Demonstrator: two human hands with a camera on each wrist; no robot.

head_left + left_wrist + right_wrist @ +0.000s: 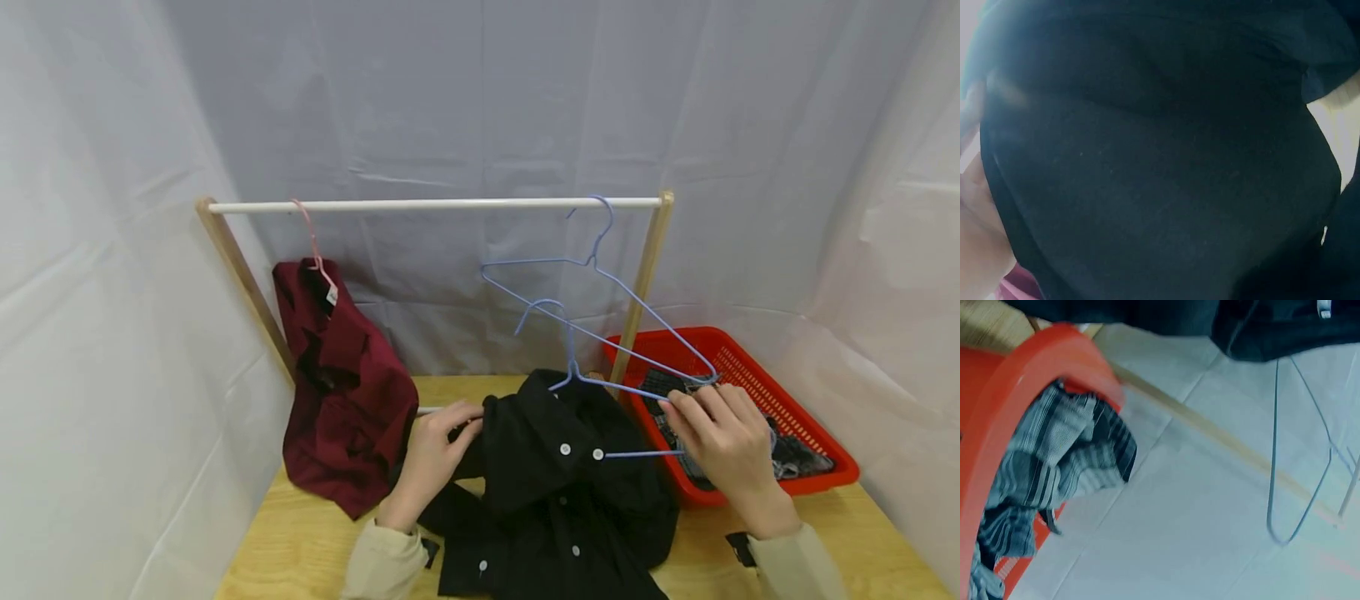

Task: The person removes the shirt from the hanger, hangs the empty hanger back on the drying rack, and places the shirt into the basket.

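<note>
Going L to R: left hand [431,454] pinches the soft black buttoned shirt [555,483], which lies limp on the wooden worktop [300,533], w/ a light blue wire hanger [577,375] threaded in its collar. Right hand [723,442] grips that hanger's right end by the red plastic basket [817,433]. Shirt's prob. light, floppy, slips off thin wire; best held at collar/shoulders.

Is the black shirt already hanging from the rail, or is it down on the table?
Down on the table. The black shirt lies crumpled on the wooden table, a blue hanger partly inside it, hook off the rail.
</note>
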